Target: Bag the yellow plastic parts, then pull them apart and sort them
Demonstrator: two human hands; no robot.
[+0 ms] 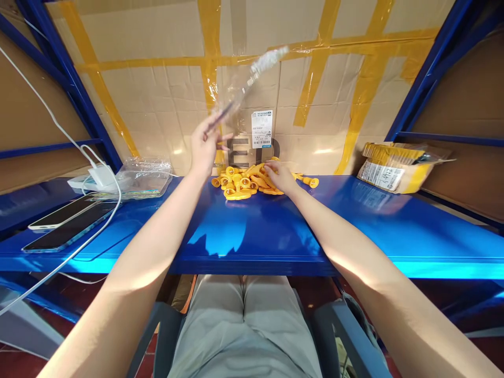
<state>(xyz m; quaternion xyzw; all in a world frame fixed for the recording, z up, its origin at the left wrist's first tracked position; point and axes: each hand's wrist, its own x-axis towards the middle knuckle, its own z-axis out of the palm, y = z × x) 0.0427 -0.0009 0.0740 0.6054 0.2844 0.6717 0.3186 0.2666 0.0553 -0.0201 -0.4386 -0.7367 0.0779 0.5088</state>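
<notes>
Below white label [262,122], yellow pieces [237,181] lying heaped; right hand [279,176] touching them, grip unclear. Left of label, left hand [205,147] pinching blurred plastic wrapper [255,72]. Light fingertip contact probably keeping loose pieces from rolling.

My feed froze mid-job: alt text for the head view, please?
The left hand holds up a long, blurred, partly clear item while the right hand touches a pile of yellow pieces on a blue shelf. Taped cardboard stands behind; two phones lie at the left, a small labelled carton at the right.
</notes>
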